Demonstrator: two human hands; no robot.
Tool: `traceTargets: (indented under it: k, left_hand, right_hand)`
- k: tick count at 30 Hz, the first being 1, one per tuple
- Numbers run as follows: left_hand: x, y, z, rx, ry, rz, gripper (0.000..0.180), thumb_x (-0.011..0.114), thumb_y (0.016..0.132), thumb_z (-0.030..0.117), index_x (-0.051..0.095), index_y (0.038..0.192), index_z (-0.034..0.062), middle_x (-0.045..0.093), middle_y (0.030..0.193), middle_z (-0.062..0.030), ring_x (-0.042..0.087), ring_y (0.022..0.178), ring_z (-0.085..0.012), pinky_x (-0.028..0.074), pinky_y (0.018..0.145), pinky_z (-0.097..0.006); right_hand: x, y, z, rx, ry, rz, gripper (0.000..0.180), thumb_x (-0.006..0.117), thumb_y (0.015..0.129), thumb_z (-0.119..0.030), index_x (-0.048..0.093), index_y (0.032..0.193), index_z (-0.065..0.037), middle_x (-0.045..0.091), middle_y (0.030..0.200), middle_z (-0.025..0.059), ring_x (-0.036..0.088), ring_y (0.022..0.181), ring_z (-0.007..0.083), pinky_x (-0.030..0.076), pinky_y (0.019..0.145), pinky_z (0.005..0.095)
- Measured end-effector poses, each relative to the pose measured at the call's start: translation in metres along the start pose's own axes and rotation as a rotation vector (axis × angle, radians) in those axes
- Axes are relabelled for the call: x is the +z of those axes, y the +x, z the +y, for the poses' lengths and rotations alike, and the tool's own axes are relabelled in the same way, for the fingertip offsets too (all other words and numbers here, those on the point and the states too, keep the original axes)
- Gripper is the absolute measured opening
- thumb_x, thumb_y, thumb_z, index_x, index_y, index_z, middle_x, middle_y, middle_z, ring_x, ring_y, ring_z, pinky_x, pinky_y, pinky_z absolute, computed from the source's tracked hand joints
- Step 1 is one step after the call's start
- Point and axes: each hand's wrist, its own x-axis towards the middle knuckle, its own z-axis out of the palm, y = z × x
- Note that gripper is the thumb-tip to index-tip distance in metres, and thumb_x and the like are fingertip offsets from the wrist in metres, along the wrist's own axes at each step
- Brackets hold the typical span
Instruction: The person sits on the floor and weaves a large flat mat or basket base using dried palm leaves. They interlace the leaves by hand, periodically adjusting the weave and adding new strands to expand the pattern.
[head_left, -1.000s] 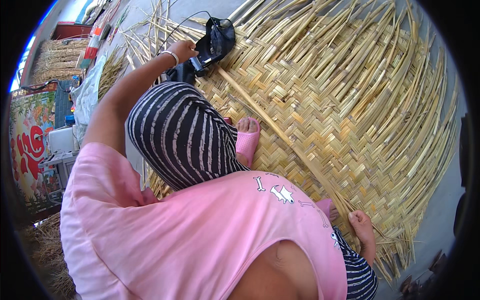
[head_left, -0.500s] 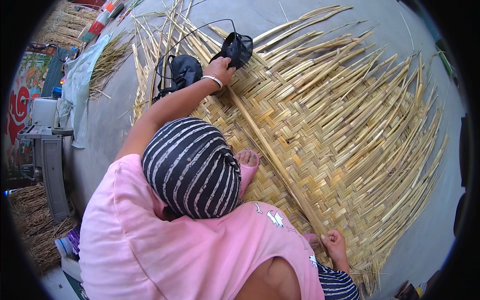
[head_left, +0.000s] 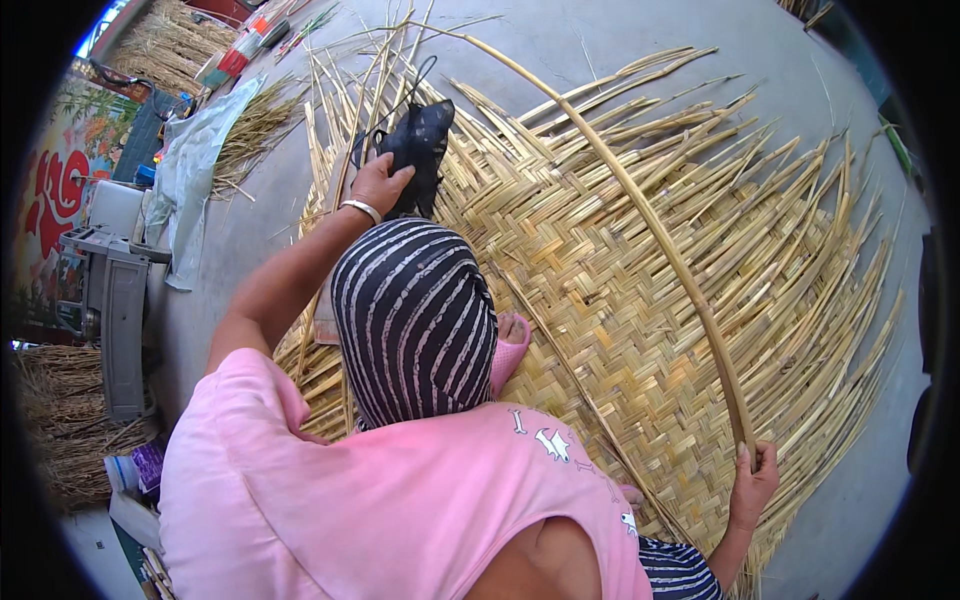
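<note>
Grey floor (head_left: 625, 25) spreads under and around the mat (head_left: 580, 295), with stalk bundles (head_left: 60, 425) and a pale plastic sheet (head_left: 205, 170) off to the person's left. Most of the mat's middle is woven, its strips crossing in a tight zigzag. Along the far and right edges, long loose ends (head_left: 800, 250) fan out unwoven, so the body of the mat looks well advanced and the borders look unfinished. The reed (head_left: 722, 360) does not appear to be worked into the weave yet.

That reed is over the right part of the mat. Its near end is in the right hand (head_left: 755, 480), whose thumb and fingers are closed on it. From there its long axis runs away from the person and leftward in one bowed sweep, thinning toward the far end, which points left past the mat's far edge; the exact tip is hard to pick out among other stalks. Whether its middle touches the mat cannot be told.

The left hand (head_left: 380, 185) is well apart from the right, beyond the striped knee (head_left: 410, 320), its fingers gripping some black mesh (head_left: 418, 150) at the mat's far left. A sandal (head_left: 510, 355) rests on the weave beside that knee.
</note>
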Motion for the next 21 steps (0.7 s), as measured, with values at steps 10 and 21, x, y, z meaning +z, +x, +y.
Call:
traceTargets:
  k: [10,21]
  left_hand:
    - [0.077,-0.028,0.132,0.199,0.586,-0.827,0.063,0.059,0.081,0.052,0.054,0.12,0.0032,0.063,0.107,-0.0192,0.059,0.102,-0.0349,0.047,0.086,-0.041]
    - [0.175,-0.086,0.4,1.506,0.341,-0.908,0.062,0.064,0.08,0.042,0.046,0.125,0.0052,0.055,0.116,-0.0135,0.05,0.111,-0.0305,0.04,0.092,-0.043]
  right_hand:
    - [0.032,-0.022,-0.011,0.069,-0.046,-0.126,0.021,0.071,0.076,-0.015,0.055,0.08,-0.003,0.053,0.066,0.0098,0.049,0.06,0.0195,0.042,0.058,0.0315]
    - [0.025,0.002,-0.044,-0.39,-0.27,0.113,0.022,0.067,0.078,-0.024,0.054,0.08,-0.006,0.057,0.072,0.012,0.057,0.07,0.0308,0.045,0.061,0.0407]
